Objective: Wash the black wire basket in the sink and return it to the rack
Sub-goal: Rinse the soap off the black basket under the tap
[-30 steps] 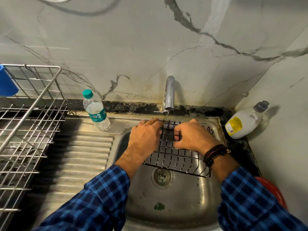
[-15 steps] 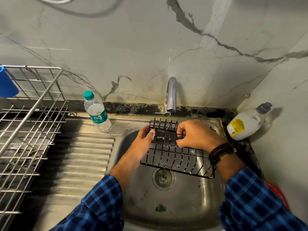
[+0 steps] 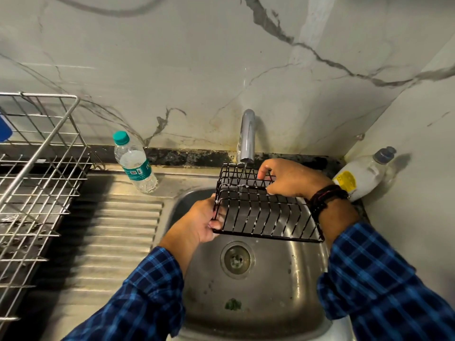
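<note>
- I see the black wire basket (image 3: 266,217) held tilted over the sink (image 3: 290,286), far end under the tap (image 3: 247,136) and its thin stream
- Left hand (image 3: 197,222) grips the left edge, fingers curled round the wires
- Right hand (image 3: 290,179) pinches the far rim
- My judgement: mid-rinse, white suds on the wires; return to the rack (image 3: 41,168) not yet done

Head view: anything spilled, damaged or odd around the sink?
A green scrap lies on the floor of the sink, in front of the drain. Behind the sink runs a band of dark grime. The white bottle leans tilted in the right corner. The black wire basket shows no damage.
</note>
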Tool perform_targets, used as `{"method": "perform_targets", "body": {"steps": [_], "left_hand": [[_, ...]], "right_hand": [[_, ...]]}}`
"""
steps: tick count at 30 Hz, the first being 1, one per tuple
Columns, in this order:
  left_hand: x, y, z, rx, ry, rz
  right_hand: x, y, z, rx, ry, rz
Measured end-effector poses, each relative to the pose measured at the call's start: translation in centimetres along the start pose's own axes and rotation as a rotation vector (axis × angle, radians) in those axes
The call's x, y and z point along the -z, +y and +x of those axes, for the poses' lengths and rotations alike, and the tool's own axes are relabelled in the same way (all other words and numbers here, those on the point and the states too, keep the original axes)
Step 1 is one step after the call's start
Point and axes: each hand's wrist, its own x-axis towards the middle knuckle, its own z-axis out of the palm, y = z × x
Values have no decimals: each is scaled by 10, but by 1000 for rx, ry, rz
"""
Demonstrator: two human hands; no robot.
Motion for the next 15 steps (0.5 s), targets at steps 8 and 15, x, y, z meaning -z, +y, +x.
{"method": "perform_targets", "body": {"steps": [8, 15], "left_hand": [[2, 9, 6, 82, 30, -57], [-4, 10, 23, 25, 18, 93]], "right_hand": [[11, -8, 3, 154, -45, -95], [14, -6, 20, 98, -58, -131]]}}
